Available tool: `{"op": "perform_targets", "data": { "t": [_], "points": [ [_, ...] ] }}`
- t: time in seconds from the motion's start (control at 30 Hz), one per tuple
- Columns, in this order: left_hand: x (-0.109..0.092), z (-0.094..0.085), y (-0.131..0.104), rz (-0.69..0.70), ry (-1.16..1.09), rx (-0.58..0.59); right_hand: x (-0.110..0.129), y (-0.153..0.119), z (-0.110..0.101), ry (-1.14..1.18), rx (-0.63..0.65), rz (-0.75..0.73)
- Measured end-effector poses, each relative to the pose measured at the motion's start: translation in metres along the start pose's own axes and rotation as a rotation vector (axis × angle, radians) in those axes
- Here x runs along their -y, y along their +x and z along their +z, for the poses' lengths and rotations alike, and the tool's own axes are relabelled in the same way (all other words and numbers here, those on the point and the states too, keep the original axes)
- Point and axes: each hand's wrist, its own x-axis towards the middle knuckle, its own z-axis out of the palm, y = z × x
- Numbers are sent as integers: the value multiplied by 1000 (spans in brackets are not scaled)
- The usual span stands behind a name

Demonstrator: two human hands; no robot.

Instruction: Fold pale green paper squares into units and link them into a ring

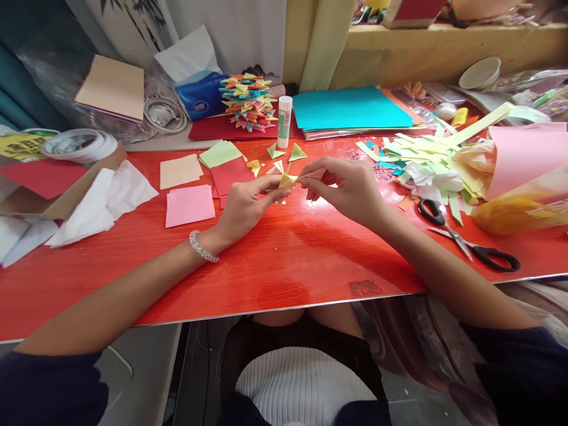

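Between the fingertips of my left hand (251, 204) is a small folded yellow paper piece (287, 179). My right hand (346, 186) pinches a narrow folded pink paper piece (314, 174), its end against or very near the yellow one; whether the two interlock I cannot tell. Just beyond my hands, folded green paper triangles (297, 152) lie by an upright glue stick (284, 121). Left of my left hand are stacks of square paper: pink (190, 206), beige (180, 171), red (231, 176) and green (220, 154).
A spiky multicoloured paper model (248, 102) stands at the back beside a blue tissue pack (199, 94). Blue paper sheets (350, 108) lie behind. Open black-handled scissors (465, 236) and pale green paper strips (421, 151) are on the right, a cardboard box (66, 195) on the left.
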Motion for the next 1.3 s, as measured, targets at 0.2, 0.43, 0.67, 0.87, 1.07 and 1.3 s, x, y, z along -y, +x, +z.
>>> {"op": "perform_targets", "data": {
  "t": [0.2,0.43,0.67,0.87,1.07,1.3],
  "points": [
    [2,-1,0,24,62,8,2,2,1,167,46,77],
    [0,0,-1,27,94,7,3,1,3,315,53,143],
    [-1,0,1,19,42,2,5,4,-1,296,96,165],
    [0,0,0,61,9,-8,6,2,-1,227,78,78],
    [2,0,-1,185,95,-14,4,-1,1,-79,14,-177],
    [3,1,-2,248,152,-89,-3,-2,-3,-304,23,-398]
  ]
}}
